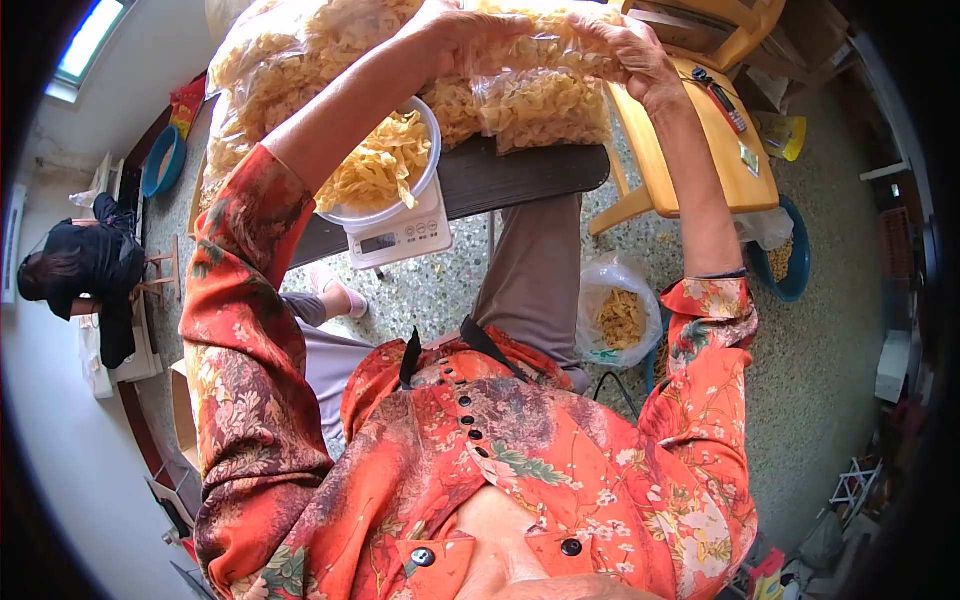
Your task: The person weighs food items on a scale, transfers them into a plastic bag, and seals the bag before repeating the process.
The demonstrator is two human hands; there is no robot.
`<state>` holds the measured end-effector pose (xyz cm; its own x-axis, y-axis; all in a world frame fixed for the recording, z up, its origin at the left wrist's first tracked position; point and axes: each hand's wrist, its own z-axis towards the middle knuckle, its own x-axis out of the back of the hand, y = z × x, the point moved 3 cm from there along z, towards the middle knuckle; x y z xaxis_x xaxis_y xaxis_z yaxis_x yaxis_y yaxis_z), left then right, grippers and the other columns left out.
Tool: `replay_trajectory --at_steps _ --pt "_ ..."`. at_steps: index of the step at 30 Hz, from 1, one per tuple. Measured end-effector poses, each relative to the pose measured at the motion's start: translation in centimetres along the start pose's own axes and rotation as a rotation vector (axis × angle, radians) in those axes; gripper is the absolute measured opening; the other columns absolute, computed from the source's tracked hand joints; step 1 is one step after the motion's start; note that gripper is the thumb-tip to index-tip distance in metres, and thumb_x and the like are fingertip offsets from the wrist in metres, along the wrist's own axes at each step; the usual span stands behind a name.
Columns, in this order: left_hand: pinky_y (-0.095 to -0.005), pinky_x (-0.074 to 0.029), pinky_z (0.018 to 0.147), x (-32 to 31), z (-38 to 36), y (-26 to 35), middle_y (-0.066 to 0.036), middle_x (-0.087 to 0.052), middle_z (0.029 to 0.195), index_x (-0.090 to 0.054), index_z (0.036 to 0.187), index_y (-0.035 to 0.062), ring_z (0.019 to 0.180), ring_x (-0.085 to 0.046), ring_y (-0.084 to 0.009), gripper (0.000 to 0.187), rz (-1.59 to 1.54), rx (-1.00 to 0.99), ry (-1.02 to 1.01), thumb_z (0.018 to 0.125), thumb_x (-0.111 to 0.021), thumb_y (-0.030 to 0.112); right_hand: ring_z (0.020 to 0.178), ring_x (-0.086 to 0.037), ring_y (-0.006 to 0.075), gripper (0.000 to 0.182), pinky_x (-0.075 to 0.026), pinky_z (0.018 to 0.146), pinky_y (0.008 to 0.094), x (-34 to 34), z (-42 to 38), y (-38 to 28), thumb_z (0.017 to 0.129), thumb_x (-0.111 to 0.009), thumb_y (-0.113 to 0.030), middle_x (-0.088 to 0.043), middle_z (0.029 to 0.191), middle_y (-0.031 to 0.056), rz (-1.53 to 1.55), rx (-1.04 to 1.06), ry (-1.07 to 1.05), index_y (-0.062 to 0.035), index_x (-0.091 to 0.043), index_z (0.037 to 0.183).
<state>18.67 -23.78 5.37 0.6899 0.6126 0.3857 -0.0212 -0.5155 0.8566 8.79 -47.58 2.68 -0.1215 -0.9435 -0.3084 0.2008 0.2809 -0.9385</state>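
Observation:
Both my hands reach forward to a clear plastic bag of pale yellow dried strips (545,52) at the far side of the dark table (530,172). My left hand (455,32) has its fingers closed on the bag's left end. At the right end, my right hand (635,58) grips the same bag between thumb and fingers. More filled bags (290,60) are piled to the left, and another bag (550,110) lies just under the held one. A clear bowl of the strips (385,165) rests on a white digital scale (405,235) at the table's near edge.
A wooden chair (715,150) at the right bears a dark tool (715,95). Below on the speckled floor are a plastic-lined container of strips (620,318) and a blue basin (795,260). Another person (85,262) sits at the far left near a teal basin (163,160).

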Motion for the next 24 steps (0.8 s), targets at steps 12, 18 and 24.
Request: replay_trajectory --at_steps 12,18,24 --pt "-0.0283 -0.045 0.046 0.5 -2.7 0.3 -0.004 -0.070 0.078 -0.076 0.091 0.0073 0.058 -0.059 -0.0115 0.015 -0.356 -0.284 0.002 0.085 -0.081 0.020 0.083 -0.065 0.0132 0.059 -0.058 0.073 0.0321 -0.7 -0.1 0.1 0.086 -0.077 -0.056 -0.068 0.095 0.0069 -0.786 0.108 0.215 -0.0023 -0.067 0.110" --pt "-0.0421 -0.062 0.080 0.5 -3.0 0.2 -0.011 -0.072 0.116 -0.069 0.121 0.0021 0.102 -0.072 -0.0218 0.058 -0.328 -0.160 0.008 0.077 -0.093 0.030 0.077 -0.063 0.0159 0.056 -0.051 0.071 0.0328 -3.3 -1.7 -1.1 0.081 -0.079 -0.055 -0.072 0.083 0.0073 -0.780 0.120 0.334 -0.0016 -0.074 0.096" --pt "-0.0379 -0.063 0.076 1.0 -4.8 1.5 -0.017 -0.068 0.116 -0.061 0.127 0.0006 0.102 -0.071 -0.0224 0.060 -0.384 -0.148 0.043 0.086 -0.085 0.037 0.070 -0.061 0.0096 0.041 -0.050 0.061 0.0279 -4.2 -2.5 -2.1 0.085 -0.081 -0.044 -0.068 0.078 0.0031 -0.639 0.038 0.351 -0.0046 -0.070 0.089"
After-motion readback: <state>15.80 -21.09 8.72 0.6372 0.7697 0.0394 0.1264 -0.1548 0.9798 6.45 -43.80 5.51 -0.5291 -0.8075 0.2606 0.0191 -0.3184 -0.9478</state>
